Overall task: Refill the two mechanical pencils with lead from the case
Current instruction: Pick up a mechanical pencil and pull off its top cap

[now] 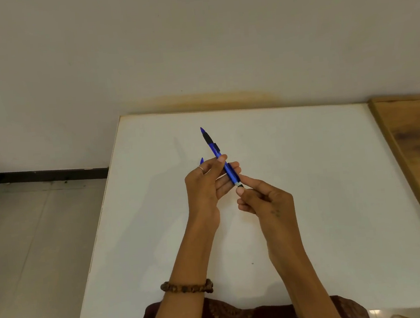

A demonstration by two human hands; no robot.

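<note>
Left hand (207, 182) closed around the barrel of a blue pencil (219, 156), held above the white table (309, 174), tip pointing up and away. Right hand (262, 200) pinching the pencil's near end between thumb and forefinger. Second blue pencil tip (201, 161) just showing behind the left fingers; lead case hidden.

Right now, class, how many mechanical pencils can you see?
2: one blue pencil held up by both hands; a second pencil's tip shows behind the left hand, the rest hidden.
</note>
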